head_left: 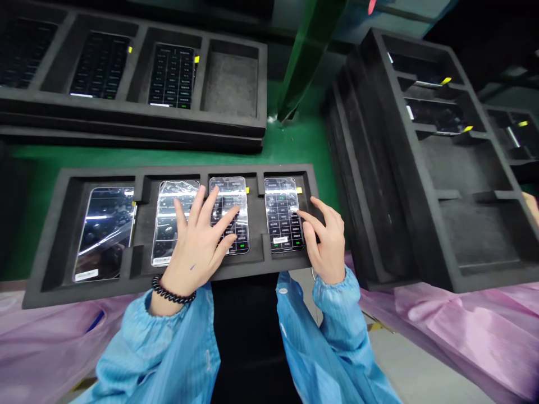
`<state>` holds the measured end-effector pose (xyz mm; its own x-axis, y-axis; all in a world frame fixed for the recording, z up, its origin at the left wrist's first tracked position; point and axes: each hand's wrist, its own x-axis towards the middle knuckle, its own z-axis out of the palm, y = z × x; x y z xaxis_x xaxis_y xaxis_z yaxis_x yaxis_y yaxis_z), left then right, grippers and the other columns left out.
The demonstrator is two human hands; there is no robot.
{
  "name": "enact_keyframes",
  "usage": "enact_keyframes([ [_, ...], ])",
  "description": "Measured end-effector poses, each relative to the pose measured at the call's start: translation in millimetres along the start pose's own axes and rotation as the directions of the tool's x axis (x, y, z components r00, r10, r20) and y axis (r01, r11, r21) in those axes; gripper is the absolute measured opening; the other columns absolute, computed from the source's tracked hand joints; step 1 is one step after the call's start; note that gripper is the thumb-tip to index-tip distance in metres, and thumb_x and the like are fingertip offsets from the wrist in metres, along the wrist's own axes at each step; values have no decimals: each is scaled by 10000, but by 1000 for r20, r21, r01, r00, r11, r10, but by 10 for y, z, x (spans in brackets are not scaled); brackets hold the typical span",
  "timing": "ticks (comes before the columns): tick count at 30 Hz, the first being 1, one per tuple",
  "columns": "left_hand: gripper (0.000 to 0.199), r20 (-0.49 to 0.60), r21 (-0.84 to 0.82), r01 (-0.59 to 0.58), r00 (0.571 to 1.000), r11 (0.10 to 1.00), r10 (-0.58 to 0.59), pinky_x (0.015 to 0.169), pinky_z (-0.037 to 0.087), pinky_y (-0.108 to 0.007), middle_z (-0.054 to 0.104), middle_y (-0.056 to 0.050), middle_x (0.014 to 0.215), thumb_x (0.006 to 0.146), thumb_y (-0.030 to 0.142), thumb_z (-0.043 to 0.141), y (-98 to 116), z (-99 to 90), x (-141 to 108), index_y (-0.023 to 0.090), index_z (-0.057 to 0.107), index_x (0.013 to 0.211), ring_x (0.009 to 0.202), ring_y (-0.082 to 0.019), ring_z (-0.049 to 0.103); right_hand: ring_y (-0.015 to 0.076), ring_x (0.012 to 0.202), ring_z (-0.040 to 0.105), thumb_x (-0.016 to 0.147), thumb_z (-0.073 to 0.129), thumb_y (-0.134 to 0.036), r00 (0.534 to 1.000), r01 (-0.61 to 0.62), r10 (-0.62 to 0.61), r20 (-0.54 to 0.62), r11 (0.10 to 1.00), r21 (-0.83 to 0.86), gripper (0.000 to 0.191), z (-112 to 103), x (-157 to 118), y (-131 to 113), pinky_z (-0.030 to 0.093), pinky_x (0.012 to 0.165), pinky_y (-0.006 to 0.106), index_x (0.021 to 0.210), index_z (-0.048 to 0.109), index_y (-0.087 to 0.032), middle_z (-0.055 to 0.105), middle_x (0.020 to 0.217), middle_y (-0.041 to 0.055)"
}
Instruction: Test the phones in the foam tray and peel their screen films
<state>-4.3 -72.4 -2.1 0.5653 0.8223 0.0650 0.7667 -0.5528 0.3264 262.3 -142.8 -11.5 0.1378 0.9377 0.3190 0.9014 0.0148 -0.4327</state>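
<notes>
A black foam tray (pixel 256 269) lies before me with several smartphones in its compartments. My left hand (pixel 197 235) is spread over the two middle phones, its fingers reaching across the smartphone (pixel 241 233) that shows a grid of buttons. Partly under that hand is a film-covered smartphone (pixel 164 224). My right hand (pixel 326 238) points its index finger at the right edge of the rightmost smartphone (pixel 284 216), whose screen also shows a button grid; its other fingers are curled. A dark smartphone (pixel 105 235) with a white label lies in the leftmost compartment.
Behind is a stacked foam tray (pixel 177 115) with several lit phones. A tall stack of foam trays (pixel 379 163) stands at the right, with two phones in its top tray. A green post (pixel 307 56) rises from the green table (pixel 290 146). Pink sleeves or garments flank me.
</notes>
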Motion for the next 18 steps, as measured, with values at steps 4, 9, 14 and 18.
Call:
enact_keyframes([
  [4,474,6,0,-16,1000,1000,16,1218,32,-726,190,-157,1672,1026,385,354,3,3,20,278,482,1470,1582,-363,55,279,1294,544,1029,440,-252,999,6,-7,-35,1000,-29,312,12,-23,-5,439,1090,516,1135,732,-224,571,1427,115],
  [9,474,43,24,-11,999,1000,10,1213,30,-734,173,-143,1682,1030,396,342,-14,29,21,296,472,1474,1583,-358,46,294,1336,504,1037,439,-285,999,8,-4,47,997,-75,335,8,-20,-21,420,1107,536,1267,680,-245,475,1522,121],
  [14,532,-6,-46,38,999,998,-39,1240,19,-690,141,-111,1695,1027,453,311,28,12,21,316,349,1539,1587,-330,54,315,1361,468,1035,448,-335,993,-12,22,120,996,-84,389,7,20,-19,400,1121,566,1394,571,-245,438,1549,130],
  [18,590,-226,-143,164,955,976,-194,1263,69,-650,196,-133,1675,1021,497,256,-51,-165,-101,264,283,1562,1579,-339,109,304,1320,524,1018,470,-313,999,-8,10,-46,999,42,468,-67,-13,-48,448,1087,534,1484,456,-270,513,1482,120],
])
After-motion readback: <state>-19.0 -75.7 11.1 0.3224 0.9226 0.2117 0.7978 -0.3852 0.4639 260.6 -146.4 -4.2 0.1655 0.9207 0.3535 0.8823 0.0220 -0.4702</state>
